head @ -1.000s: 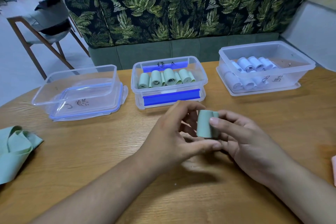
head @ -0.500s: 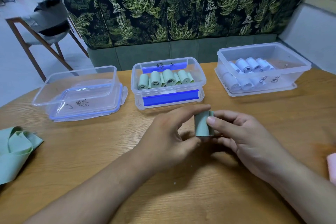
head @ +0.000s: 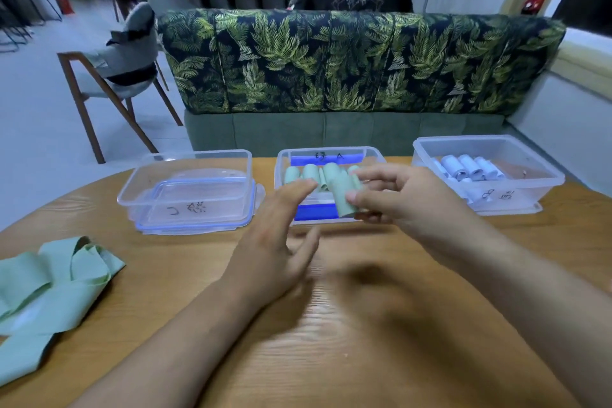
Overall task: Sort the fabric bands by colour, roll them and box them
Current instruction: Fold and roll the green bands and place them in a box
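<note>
The right hand (head: 400, 202) pinches a green roll (head: 344, 197) between the thumb and the fingers. The roll is soft cloth wound into a short, fat tube. It is up off the counter (head: 364, 341), right at the front wall of the middle box (head: 328, 149). I cannot tell if it is over the box or just in front of it.

The left hand (head: 275, 242) is spread, with straight fingers, and holds nothing. It is just beside the roll, on its left.

The middle box is clear plastic with blue strips. More green rolls (head: 309, 174) lie in it side by side. The left box (head: 218, 209) is clear too and sits on a flat lid (head: 192, 225) with a blue edge. The right box (head: 549, 185) holds pale rolls (head: 470, 167).

Loose green bands (head: 49, 285) lie in a floppy, folded heap at the left of the counter. The counter is smooth, round-edged wood with wavy lines.

Behind it is a sofa (head: 331, 60) with a leaf pattern and a wooden chair (head: 122, 66).
</note>
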The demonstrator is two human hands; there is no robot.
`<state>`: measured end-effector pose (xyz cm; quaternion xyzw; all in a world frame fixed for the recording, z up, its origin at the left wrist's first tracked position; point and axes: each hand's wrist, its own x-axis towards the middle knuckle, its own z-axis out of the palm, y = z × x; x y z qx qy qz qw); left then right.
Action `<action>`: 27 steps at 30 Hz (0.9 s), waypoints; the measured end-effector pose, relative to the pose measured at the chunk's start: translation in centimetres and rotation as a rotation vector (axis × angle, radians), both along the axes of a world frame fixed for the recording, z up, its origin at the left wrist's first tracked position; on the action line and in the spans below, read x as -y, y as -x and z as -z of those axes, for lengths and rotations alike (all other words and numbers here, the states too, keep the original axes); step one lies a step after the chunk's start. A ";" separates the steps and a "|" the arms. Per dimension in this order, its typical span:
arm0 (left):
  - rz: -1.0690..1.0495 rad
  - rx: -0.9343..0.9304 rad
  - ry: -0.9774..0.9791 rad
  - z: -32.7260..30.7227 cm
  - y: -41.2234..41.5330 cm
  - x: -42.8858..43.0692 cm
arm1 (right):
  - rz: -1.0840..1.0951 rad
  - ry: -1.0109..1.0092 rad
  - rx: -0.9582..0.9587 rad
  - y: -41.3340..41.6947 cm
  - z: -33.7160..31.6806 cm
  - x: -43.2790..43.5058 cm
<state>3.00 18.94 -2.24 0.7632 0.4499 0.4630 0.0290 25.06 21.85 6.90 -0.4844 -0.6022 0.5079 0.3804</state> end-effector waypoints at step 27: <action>-0.150 0.215 0.213 1.6 2.0 -1.2 | -0.087 0.056 1.148 12.4 1.9 -11.0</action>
